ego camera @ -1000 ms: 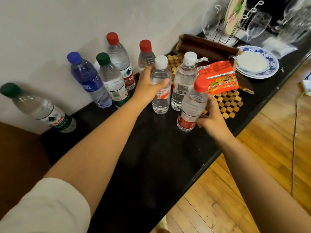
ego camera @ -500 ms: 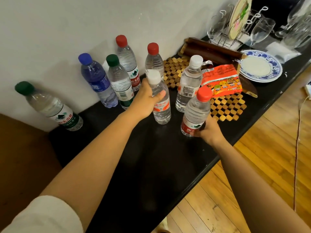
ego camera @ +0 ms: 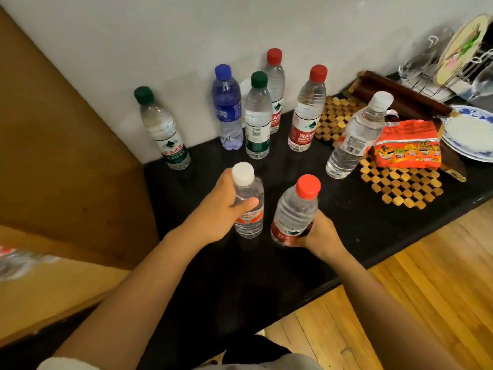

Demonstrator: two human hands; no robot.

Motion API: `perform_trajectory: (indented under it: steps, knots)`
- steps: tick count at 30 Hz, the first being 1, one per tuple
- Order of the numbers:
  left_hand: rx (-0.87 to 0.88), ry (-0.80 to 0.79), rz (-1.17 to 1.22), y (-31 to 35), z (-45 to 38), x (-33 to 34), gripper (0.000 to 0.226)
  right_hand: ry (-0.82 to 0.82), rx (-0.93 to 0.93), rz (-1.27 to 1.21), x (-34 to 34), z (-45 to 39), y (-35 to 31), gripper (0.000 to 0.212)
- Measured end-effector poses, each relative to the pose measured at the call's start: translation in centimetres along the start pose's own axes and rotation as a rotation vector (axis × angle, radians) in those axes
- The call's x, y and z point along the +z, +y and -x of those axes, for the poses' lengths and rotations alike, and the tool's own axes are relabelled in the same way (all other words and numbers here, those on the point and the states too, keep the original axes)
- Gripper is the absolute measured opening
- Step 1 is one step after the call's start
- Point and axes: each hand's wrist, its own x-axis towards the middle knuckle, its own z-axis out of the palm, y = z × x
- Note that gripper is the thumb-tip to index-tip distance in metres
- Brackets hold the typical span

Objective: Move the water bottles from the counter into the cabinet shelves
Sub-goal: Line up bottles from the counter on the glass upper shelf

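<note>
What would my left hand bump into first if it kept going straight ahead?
Probably the green-capped bottle standing behind the white-capped bottle your left hand grips, though depth is hard to judge.

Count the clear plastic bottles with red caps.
3. One red-capped bottle in the right hand; one beside the wooden mat; one by the wall. None seem hidden.

1. The left hand [ego camera: 213, 212] grips a white-capped bottle [ego camera: 246, 201] around its middle.
2. Just beside that grip, the right hand [ego camera: 314, 233] holds a red-capped bottle [ego camera: 294, 212] low, seemingly lifted off the black counter [ego camera: 346, 225].
3. Beyond both grips, six bottles stand.
</note>
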Motion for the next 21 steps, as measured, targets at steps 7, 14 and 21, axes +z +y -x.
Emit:
perform_trajectory:
  steps: [7, 14, 21]
  knots:
    - [-0.058, 0.057, 0.083, -3.6, 8.6, -2.6, 0.064, -0.235, -0.113, 0.149, 6.4, 0.9, -2.1, 0.073]
    - [-0.104, 0.097, 0.098, -7.1, 16.6, -4.0, 0.061, -0.466, -0.207, 0.168, 11.2, 2.4, -4.1, 0.076]
    - [-0.095, 0.267, 0.315, -10.9, 21.6, -4.6, 0.063, -0.595, -0.262, 0.257, 16.5, 4.3, -5.3, 0.086]
